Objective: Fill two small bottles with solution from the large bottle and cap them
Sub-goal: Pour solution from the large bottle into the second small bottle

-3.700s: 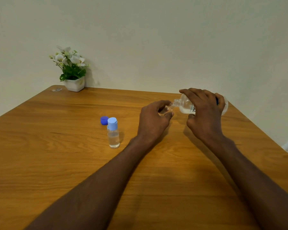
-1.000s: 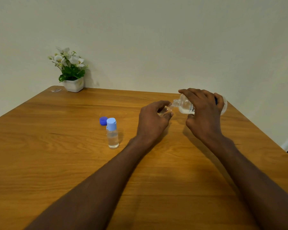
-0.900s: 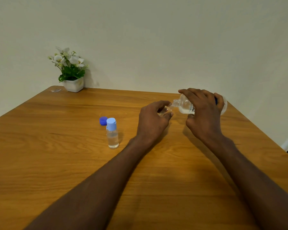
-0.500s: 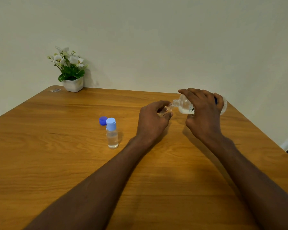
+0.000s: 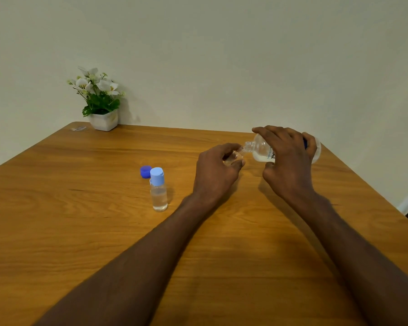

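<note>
My right hand (image 5: 289, 165) grips the large clear bottle (image 5: 260, 150), tipped on its side with its open neck pointing left. That neck meets the mouth of a small clear bottle (image 5: 232, 158), which my left hand (image 5: 216, 174) holds; most of this small bottle is hidden by my fingers. A second small bottle (image 5: 159, 191) with a light blue cap stands upright on the wooden table (image 5: 80, 220), left of my left hand, with clear liquid inside. A dark blue cap (image 5: 145, 171) lies on the table just behind it.
A white pot with white flowers (image 5: 101, 107) stands at the table's far left corner against the wall. A small clear scrap (image 5: 78, 128) lies beside it. The table's right edge runs diagonally behind my right arm.
Both hands and both bottles hold the same pouring pose. Only the view has shifted slightly.
</note>
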A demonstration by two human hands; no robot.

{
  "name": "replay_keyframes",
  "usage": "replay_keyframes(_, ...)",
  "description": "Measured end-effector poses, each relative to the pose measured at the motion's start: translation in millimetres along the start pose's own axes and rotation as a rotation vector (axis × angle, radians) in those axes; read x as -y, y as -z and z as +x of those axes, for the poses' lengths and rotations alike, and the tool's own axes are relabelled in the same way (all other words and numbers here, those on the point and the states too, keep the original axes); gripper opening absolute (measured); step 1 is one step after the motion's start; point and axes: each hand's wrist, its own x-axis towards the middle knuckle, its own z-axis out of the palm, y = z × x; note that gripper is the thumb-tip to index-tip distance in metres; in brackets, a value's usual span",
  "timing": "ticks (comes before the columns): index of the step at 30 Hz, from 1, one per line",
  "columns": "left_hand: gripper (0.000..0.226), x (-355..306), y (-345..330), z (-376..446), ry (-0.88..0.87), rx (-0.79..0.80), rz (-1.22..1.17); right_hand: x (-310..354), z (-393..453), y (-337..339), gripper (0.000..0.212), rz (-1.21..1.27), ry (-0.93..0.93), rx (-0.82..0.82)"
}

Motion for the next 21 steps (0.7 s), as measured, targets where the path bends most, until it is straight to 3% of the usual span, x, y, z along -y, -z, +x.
replay_keyframes(21,0.043,-1.1,1.6,-0.5,0.007,0.002,-0.010,0.8,0.3,0.3,0.092,-0.007,0.000,-0.003)
